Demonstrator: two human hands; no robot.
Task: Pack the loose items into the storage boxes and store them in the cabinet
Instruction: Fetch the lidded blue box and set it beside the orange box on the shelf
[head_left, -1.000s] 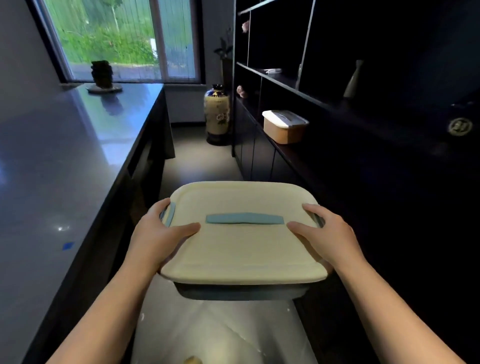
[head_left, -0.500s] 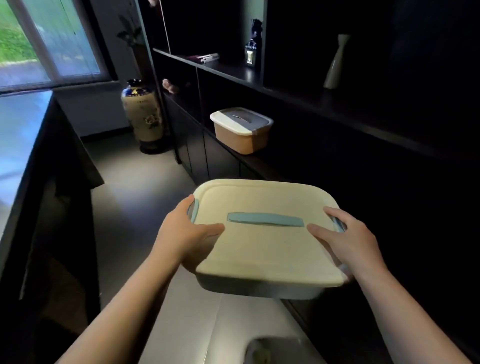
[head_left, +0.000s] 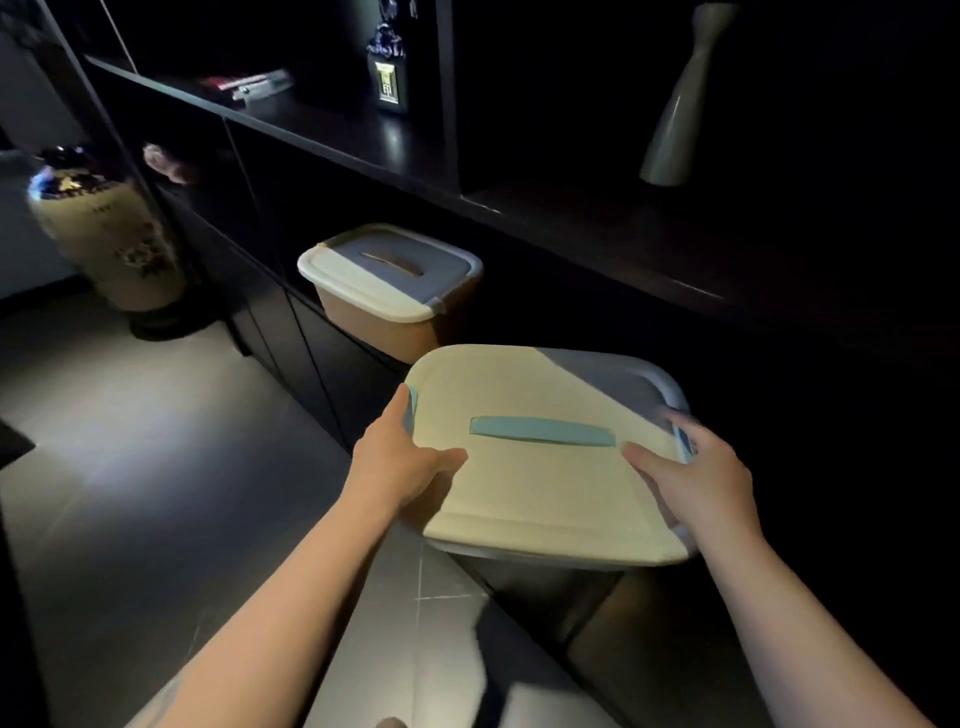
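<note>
Both forearms extended forward and slightly right, bare, roughly parallel, converging on a storage box (head_left: 545, 483) with cream lid. Box carried in the air at the dark cabinet (head_left: 363, 171) front, its far right corner already in the shadow of the open shelf level, lid tilted a little toward the camera. Blue handle strip (head_left: 543, 432) recessed across the lid centre.

Left hand (head_left: 400, 462) clamped on the box's left edge: thumb laid flat on the lid top and pointing right, fingers wrapped down over the rim beside a blue latch (head_left: 412, 410) (fingertips below the rim hidden). Wrist straight, in line with the forearm.

Right hand (head_left: 696, 478) clamped on the right edge: thumb on the lid top pointing left, fingers curled round the rim near the right latch (this hand blurred, finger detail not clear). Wrist bent slightly inward.

Second storage box (head_left: 395, 296), tan body with pale lid, set on the cabinet's lower shelf just beyond and left of the carried box, apart from it.

On the upper shelf: small dark bottle (head_left: 387, 78), flat blurred items (head_left: 249, 85) to its left, pale slender vase (head_left: 675, 109) to the right. Large patterned floor vase (head_left: 104, 239) on the grey tiled floor (head_left: 156, 467) at the cabinet's far left end.
</note>
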